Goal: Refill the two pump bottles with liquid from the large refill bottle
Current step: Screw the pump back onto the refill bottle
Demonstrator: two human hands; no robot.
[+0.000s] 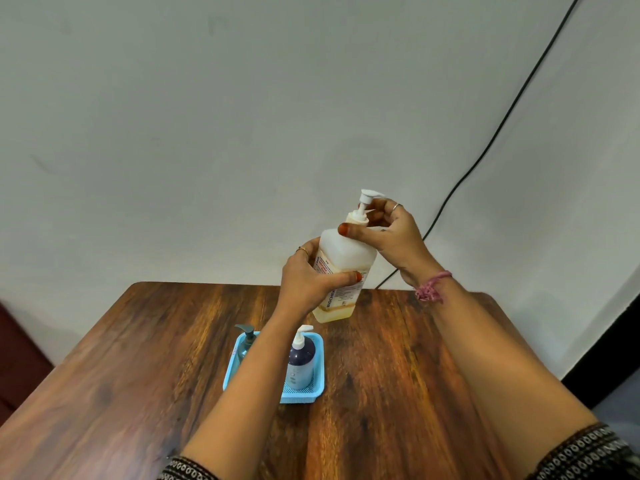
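The large translucent refill bottle (346, 258), with yellowish liquid low in it and a white pump top (365, 202), is lifted above the table and tilted. My left hand (308, 277) grips its labelled body. My right hand (391, 233) curls its fingers and thumb round the neck at the pump collar. Below, a blue plastic tray (317, 393) holds two pump bottles: a dark blue one with a white pump (300, 362) on the right, and one with a grey-teal pump (246, 336) on the left, mostly hidden behind my left forearm.
The wooden table (398, 375) stands against a pale wall. A black cable (502, 123) runs down the wall to the table's far edge. A dark red seat (17, 358) shows at the left edge.
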